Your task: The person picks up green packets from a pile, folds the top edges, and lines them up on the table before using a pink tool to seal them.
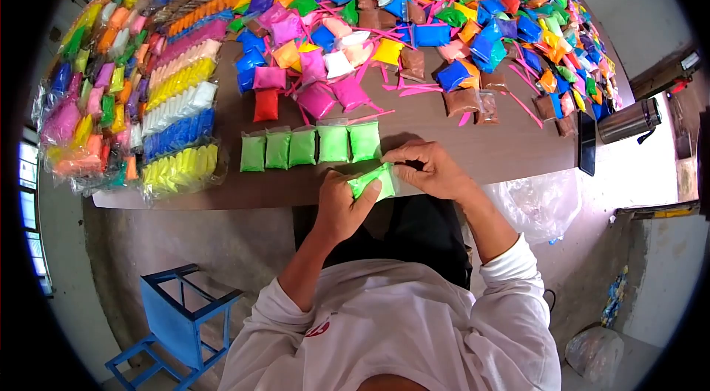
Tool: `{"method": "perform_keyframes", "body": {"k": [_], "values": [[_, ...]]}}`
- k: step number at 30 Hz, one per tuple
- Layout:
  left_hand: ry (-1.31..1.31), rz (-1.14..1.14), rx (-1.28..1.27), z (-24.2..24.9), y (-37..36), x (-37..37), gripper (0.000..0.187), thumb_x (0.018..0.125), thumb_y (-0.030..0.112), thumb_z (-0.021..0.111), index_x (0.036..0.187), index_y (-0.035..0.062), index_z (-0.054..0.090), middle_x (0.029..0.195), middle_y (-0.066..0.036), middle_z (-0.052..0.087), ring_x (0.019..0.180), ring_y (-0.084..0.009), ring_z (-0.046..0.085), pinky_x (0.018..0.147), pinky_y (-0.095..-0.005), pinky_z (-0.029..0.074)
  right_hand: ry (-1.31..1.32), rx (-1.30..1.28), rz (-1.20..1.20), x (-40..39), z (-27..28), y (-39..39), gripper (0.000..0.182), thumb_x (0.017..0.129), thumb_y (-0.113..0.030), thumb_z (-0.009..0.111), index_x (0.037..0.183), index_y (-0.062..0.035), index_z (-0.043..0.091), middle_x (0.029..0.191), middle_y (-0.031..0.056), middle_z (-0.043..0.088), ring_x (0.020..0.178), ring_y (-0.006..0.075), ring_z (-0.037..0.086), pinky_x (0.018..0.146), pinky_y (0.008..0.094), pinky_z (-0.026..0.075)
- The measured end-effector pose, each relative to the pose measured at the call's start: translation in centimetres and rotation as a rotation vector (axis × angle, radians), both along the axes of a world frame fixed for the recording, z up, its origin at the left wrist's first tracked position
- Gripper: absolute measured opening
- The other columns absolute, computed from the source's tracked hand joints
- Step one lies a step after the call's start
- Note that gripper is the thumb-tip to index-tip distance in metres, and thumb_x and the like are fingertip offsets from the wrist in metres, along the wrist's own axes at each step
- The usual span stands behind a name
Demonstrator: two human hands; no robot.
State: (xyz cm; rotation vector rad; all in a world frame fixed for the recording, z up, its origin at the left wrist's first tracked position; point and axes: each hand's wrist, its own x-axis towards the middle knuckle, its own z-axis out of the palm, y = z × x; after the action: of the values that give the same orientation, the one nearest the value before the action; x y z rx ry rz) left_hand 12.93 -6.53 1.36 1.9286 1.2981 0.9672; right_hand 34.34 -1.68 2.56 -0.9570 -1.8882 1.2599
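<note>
A small clear packet with bright green filling (379, 175) is held between my two hands at the table's front edge. My left hand (342, 205) is closed around its lower left side, the thumb lying across its face. With the fingertips pinched together, my right hand (429, 168) grips the packet's upper right edge. Just beyond, several like green packets (302, 147) stand side by side in a row on the brown table (429, 132). The rightmost packet of that row is close to my right fingertips.
Loose coloured packets (436, 36) and pink sticks (418, 88) are heaped across the back. Bagged rows of packets (177, 117) line the left side. A phone (586, 143) and a metal flask (629, 121) lie at the right. A blue stool (177, 317) is below left.
</note>
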Motion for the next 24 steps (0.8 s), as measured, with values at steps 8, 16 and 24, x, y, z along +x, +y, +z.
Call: {"method": "perform_keyframes", "body": {"k": [8,16,24], "values": [[0.019,-0.004,0.037,0.0,0.1,0.0,0.023,0.09,0.024,0.062,0.099,0.005,0.07,0.079,-0.014,0.066,0.074,-0.0328,0.062,0.071,-0.0392,0.044,0.01,-0.009,0.015,-0.3,-0.4,0.2,0.02,0.089,-0.005,0.066,0.109,-0.0004,0.067,0.091,0.0084,0.068,0.086,0.0164,0.061,0.076,0.0303,0.048],[0.151,0.027,0.062,0.0,0.5,0.7,0.023,0.092,0.026,0.06,0.09,0.0054,0.07,0.072,-0.015,0.064,0.068,-0.0354,0.06,0.065,-0.0414,0.044,-0.082,0.452,-0.035,-1.4,-0.7,1.1,0.015,0.075,0.0,0.062,0.091,0.0,0.062,0.081,0.0146,0.062,0.08,0.0345,0.061,0.075,0.04,0.05],[0.118,0.057,0.156,-0.1,0.8,1.2,0.025,0.088,0.029,0.065,0.082,0.0043,0.07,0.067,-0.016,0.063,0.065,-0.0374,0.06,0.064,-0.0438,0.045,-0.266,0.485,-0.069,-1.4,-0.1,0.4,0.015,0.074,-0.002,0.059,0.089,-0.0008,0.057,0.081,0.0184,0.06,0.082,0.0396,0.061,0.074,0.0464,0.049]]}}
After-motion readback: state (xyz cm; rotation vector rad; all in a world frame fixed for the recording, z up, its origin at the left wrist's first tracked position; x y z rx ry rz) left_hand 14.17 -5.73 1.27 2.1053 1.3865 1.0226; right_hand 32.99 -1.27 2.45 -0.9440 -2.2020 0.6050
